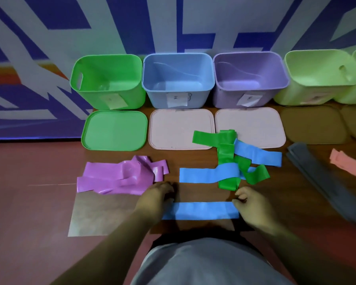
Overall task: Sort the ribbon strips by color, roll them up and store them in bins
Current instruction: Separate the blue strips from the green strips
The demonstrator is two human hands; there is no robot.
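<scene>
A blue ribbon strip (201,210) lies flat across the floor right in front of me. My left hand (156,199) holds its left end and my right hand (250,204) pinches its right end. Beyond it, more blue strips (201,174) lie tangled with green strips (225,150). A heap of purple strips (121,177) sits to the left. At the back stand a green bin (107,79), a blue bin (178,77) and a purple bin (250,75), all without lids.
A green lid (113,130) and two pink lids (173,128) lie in front of the bins. Light green bins (317,75) stand at the right. Grey strips (325,182) and pink strips (351,165) lie at the far right.
</scene>
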